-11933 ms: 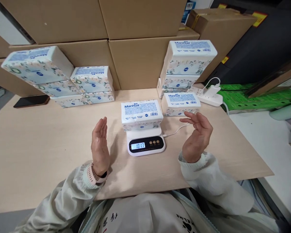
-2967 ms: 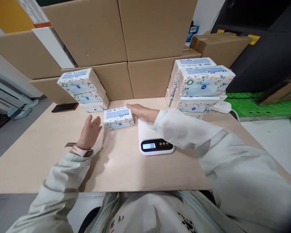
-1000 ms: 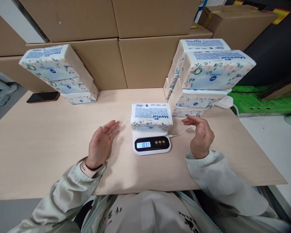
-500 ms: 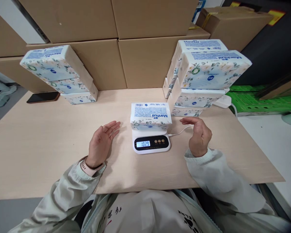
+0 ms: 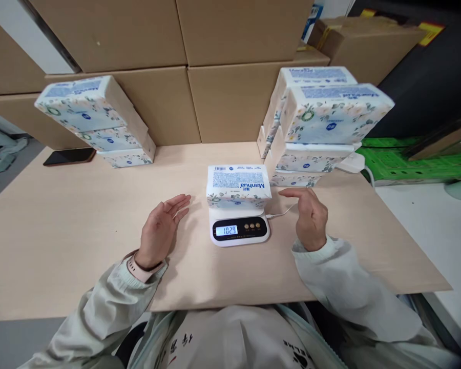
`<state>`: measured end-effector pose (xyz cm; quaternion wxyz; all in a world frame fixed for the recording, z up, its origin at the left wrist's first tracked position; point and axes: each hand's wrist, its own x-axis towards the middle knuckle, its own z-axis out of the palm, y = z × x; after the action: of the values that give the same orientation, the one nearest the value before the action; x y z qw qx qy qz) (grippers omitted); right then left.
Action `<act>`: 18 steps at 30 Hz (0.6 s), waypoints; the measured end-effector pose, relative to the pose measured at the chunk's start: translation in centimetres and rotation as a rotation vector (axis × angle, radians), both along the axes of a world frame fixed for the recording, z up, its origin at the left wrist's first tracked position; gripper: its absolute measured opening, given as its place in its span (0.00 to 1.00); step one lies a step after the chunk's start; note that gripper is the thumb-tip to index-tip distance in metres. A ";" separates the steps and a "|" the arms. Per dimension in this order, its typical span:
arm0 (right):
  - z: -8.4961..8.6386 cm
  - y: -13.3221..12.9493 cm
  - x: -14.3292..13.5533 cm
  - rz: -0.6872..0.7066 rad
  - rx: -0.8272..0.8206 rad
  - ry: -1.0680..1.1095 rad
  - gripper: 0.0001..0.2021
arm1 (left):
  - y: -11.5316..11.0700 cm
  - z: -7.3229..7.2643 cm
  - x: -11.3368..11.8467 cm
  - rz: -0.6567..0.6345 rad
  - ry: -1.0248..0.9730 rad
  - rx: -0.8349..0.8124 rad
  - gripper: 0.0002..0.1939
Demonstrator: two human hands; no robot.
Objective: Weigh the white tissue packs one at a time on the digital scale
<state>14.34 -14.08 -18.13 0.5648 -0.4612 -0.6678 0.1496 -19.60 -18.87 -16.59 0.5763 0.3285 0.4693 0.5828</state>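
Observation:
A tissue pack (image 5: 238,185) with blue print rests on a white digital scale (image 5: 240,231), whose lit display reads 1029 or similar. My left hand (image 5: 160,230) is to the left of the scale, palm turned inward, fingers stretched out and holding nothing. On the other side, my right hand (image 5: 311,218) hovers near the pack's right side, index finger extended toward it and the other fingers curled, with nothing visible in it. Neither hand touches the pack.
Tissue packs stand in a stack (image 5: 107,138) at the back left and in taller stacks (image 5: 322,115) at the back right. A phone (image 5: 69,157) lies at the left. Cardboard boxes (image 5: 123,102) line the back. A white cable (image 5: 282,212) runs from the scale.
My right hand has moved slightly left, closer to the pack, its index finger pointing more clearly. My left hand is nearly unchanged. The view has tilted slightly.

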 end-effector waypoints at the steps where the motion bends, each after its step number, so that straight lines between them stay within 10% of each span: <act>1: 0.0 0.0 0.0 0.017 -0.028 -0.016 0.21 | 0.0 0.0 0.0 -0.018 0.015 0.014 0.25; 11: -1.2 -0.2 -1.8 0.233 -0.178 -0.219 0.30 | 1.6 0.3 2.5 -0.379 0.320 0.254 0.29; 18: 6.8 -0.5 -0.9 0.059 0.270 -0.288 0.42 | 4.2 9.0 6.6 -0.484 0.382 0.663 0.30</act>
<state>13.41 -14.54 -11.31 0.5156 -0.3781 -0.7689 0.0075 -12.99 -14.67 -7.64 0.4627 0.6975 0.2650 0.4788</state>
